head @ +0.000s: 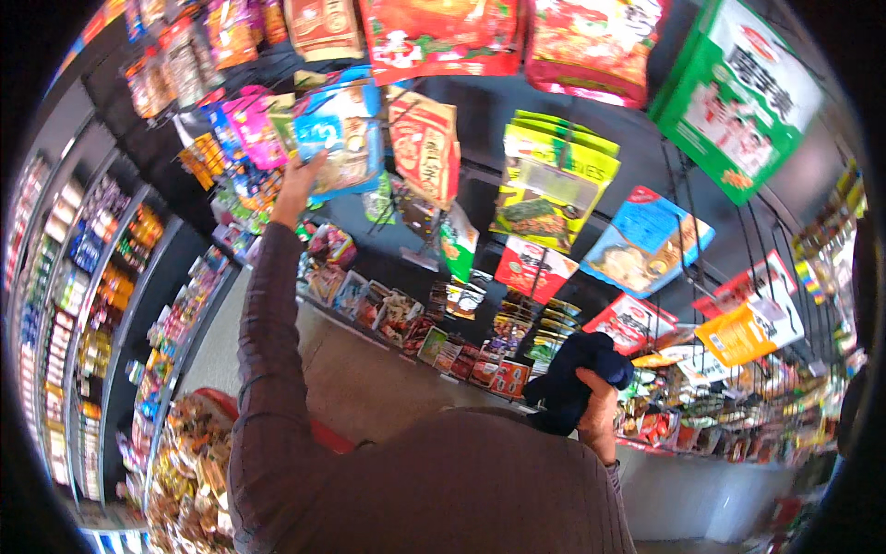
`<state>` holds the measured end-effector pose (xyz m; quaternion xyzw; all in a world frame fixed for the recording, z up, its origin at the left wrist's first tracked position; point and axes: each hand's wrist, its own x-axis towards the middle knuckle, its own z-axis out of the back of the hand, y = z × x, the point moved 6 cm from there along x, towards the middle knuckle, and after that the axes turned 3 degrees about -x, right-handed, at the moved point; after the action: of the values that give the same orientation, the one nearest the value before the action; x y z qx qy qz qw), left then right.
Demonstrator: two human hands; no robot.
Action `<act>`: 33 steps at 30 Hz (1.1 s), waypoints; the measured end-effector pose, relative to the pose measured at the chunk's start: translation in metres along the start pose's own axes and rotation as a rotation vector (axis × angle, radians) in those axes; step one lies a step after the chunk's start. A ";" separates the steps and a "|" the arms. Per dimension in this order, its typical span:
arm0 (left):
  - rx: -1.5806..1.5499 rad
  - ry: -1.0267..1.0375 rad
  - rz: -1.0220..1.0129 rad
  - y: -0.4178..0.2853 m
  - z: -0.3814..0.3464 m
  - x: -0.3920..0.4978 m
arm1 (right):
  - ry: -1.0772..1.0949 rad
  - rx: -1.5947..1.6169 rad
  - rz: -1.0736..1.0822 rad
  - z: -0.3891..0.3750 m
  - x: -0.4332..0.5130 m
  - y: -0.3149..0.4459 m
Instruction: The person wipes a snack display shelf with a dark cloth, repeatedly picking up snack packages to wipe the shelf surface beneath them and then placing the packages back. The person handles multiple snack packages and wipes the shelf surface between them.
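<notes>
My left hand (pixel 299 187) reaches up to the hanging snack packets and touches the lower left part of a blue packet with a clear window (pixel 342 142); whether its fingers grip the packet is not plain. A pink packet (pixel 256 128) hangs just left of that hand, and a tan and red paper packet (pixel 423 142) to the right of the blue one. Low on the right, my right hand (pixel 597 408) is closed around a bundled dark blue cloth item (pixel 578 377). Behind the cloth hang red and white packets (pixel 626 322).
Large red bags (pixel 443 38) and a green and white bag (pixel 744 104) hang overhead. Bare metal hooks (pixel 682 173) jut out at the right. A low shelf (pixel 360 325) holds many packets. Stocked shelves (pixel 111 263) and a heap of wrapped goods (pixel 197 471) are at the left.
</notes>
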<state>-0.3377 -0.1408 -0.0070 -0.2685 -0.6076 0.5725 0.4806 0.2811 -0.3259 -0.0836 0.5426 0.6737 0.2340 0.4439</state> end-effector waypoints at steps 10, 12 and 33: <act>0.081 -0.022 -0.142 0.013 -0.010 0.009 | -0.023 -0.075 0.114 0.010 -0.002 0.008; -0.006 -0.041 -0.079 0.015 -0.014 0.007 | -0.004 0.036 0.053 0.008 -0.006 0.007; 0.826 -0.447 -0.393 -0.039 -0.018 -0.085 | -0.078 0.054 0.178 0.022 -0.003 0.015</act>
<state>-0.2791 -0.2148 0.0050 0.1925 -0.4577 0.7071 0.5035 0.3075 -0.3275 -0.0820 0.6207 0.6111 0.2328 0.4324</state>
